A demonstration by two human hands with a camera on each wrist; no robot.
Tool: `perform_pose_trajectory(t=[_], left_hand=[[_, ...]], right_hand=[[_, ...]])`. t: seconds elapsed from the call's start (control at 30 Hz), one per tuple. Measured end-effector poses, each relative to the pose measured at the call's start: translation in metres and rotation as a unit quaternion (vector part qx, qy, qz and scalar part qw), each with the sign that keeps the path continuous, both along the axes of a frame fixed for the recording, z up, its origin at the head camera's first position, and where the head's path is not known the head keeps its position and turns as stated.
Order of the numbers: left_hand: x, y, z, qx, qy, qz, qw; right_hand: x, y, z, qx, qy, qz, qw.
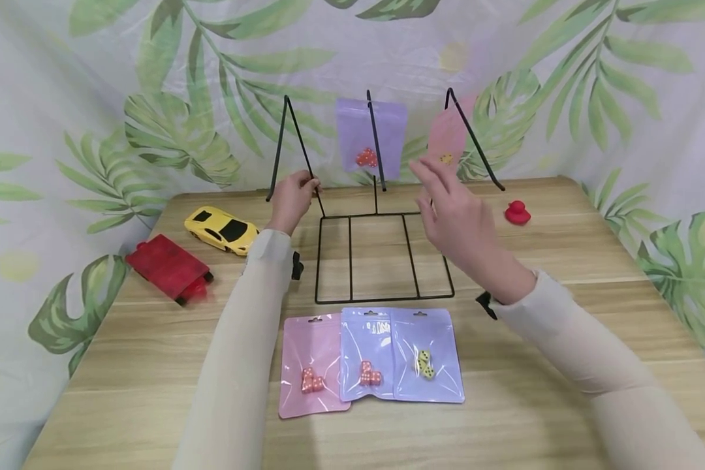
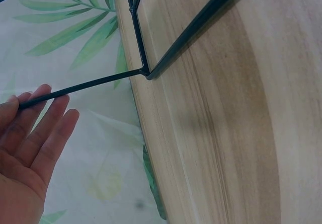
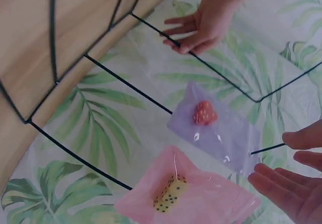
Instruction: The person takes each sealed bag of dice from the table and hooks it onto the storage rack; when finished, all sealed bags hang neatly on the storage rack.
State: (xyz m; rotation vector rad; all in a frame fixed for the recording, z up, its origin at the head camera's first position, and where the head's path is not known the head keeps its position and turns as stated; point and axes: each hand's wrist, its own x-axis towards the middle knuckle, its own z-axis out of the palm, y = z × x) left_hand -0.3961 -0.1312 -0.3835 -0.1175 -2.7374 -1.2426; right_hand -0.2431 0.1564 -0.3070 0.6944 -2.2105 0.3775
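Note:
A black wire rack [image 1: 384, 299] with three hooked arms stands at the back of the table. My left hand [image 1: 290, 201] pinches its left upright between thumb and fingers, also seen in the left wrist view. A purple zip bag [image 1: 350, 130] with red dice hangs on the middle arm, and a pink bag [image 1: 444, 130] with yellow dice on the right one. Beside these bags my right hand [image 1: 467, 225] is raised with extended fingers, holding nothing. In front of the rack lie a pink bag [image 1: 311, 339] and two purple bags [image 1: 357, 349] [image 1: 435, 336] containing dice.
Left of the rack are a yellow toy car [image 1: 223, 230] and a red object with black ends [image 1: 167, 264], partly blurred. A red rubber duck [image 1: 517, 213] sits at the right. Leaf-patterned cloth [image 1: 200, 52] hangs behind the wooden table [image 1: 523, 378].

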Motion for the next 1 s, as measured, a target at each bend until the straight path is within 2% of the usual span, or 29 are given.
perform_pose_trajectory(t=[0.13,0.23,0.4,0.57,0.67,0.77,0.9,1.0], left_hand=[[0.000,0.001,0.001,-0.002,0.004,0.001,1.0000],[0.002,0.002,0.002,-0.008,0.011,0.003,0.9999],[0.004,0.002,0.003,-0.013,0.016,0.002,0.9998],[0.002,0.001,0.002,-0.016,0.011,0.007,0.9998],[0.002,0.001,0.001,-0.012,0.006,0.009,0.9999],[0.002,0.001,0.001,-0.006,0.002,0.007,1.0000],[0.001,0.001,0.000,-0.002,0.002,0.006,1.0000],[0.001,0.002,0.000,0.001,0.001,0.007,1.0000]], right_hand=[[0.022,0.009,-0.013,0.032,-0.058,0.027,0.997],[0.034,0.016,-0.026,0.087,-0.138,0.031,0.986],[0.049,0.028,-0.050,0.191,-0.277,0.023,0.941],[0.060,0.035,-0.072,0.242,-0.388,0.023,0.889],[0.063,0.038,-0.081,0.258,-0.433,0.006,0.864],[0.065,0.039,-0.088,0.261,-0.444,-0.012,0.857],[0.063,0.039,-0.094,0.250,-0.446,-0.020,0.859],[0.060,0.039,-0.096,0.238,-0.457,-0.021,0.857]])
